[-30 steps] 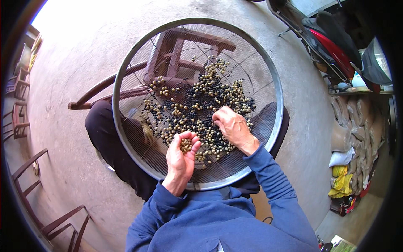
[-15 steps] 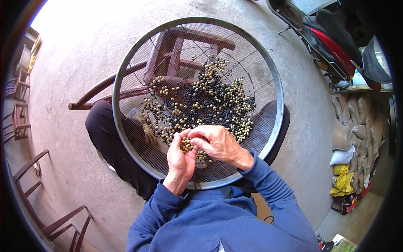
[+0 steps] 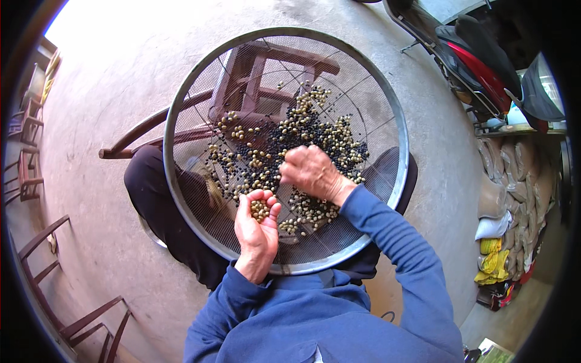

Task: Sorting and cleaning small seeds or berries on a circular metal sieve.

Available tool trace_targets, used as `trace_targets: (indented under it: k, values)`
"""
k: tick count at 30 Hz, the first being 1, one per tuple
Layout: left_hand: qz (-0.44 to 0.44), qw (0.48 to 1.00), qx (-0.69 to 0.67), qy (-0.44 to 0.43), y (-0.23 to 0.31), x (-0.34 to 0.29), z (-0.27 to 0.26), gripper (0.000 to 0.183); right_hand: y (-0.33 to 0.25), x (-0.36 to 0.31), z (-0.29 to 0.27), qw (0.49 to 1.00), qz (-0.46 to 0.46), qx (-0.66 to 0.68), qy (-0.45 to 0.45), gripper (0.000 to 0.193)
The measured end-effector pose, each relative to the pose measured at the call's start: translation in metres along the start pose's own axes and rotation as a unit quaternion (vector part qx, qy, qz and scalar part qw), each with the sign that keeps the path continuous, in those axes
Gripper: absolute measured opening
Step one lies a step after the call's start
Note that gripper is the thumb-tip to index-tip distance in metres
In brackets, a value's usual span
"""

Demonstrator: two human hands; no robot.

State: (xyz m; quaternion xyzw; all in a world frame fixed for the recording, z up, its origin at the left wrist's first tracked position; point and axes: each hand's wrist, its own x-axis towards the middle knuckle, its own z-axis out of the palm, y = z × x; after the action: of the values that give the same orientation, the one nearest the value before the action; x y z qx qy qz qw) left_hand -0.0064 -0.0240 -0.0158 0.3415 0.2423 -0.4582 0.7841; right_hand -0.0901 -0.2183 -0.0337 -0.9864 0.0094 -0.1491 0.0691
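Observation:
A large round sieve rests across my lap, with a grey metal rim and a wire mesh bottom. Pale tan-green beans and black beans lie mixed over its middle. Low over the near part of the mesh, my left hand is cupped, palm up, around a small heap of pale beans. Farther forward and to the right, my right hand is at the mixed pile, its fingers bent together and pointing left. The back of that hand hides its fingertips, so any bean between them does not show.
A dark red wooden chair stands beneath the sieve's far left side, partly seen through the mesh. More wooden chairs line the left. At the right are a red and black motorbike, stacked brown sacks and a yellow bag.
My right hand has left the cupped left hand and moved forward to the bean pile. The left hand has shifted slightly left and keeps its pale beans.

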Motion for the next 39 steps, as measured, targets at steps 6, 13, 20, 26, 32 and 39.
trace_targets:
  k: [6, 13, 20, 26, 32, 39]
  values:
    - [0.003, 1.0, 0.004, 0.012, 0.001, -0.001, 0.001, 0.037, 0.027, 0.0, -0.023, 0.973, 0.216, -0.016, 0.074, 0.029]
    - [0.002, 1.0, 0.011, 0.011, 0.001, -0.001, 0.002, 0.037, -0.016, -0.014, -0.036, 0.967, 0.218, 0.128, -0.014, 0.011]
    - [-0.003, 1.0, 0.013, 0.007, 0.0, 0.001, 0.0, 0.036, -0.028, -0.011, -0.017, 0.978, 0.183, 0.048, -0.09, 0.009]
    - [-0.005, 1.0, 0.013, -0.001, 0.0, 0.001, -0.001, 0.037, -0.031, 0.001, -0.019, 0.978, 0.168, 0.061, -0.112, 0.007]
    - [-0.012, 1.0, 0.021, 0.007, 0.0, 0.001, -0.001, 0.042, -0.026, 0.001, -0.016, 0.976, 0.157, 0.1, -0.115, 0.007]
    - [-0.016, 1.0, 0.022, -0.003, -0.001, 0.003, -0.004, 0.042, -0.021, 0.001, -0.013, 0.963, 0.207, 0.162, -0.061, 0.006]
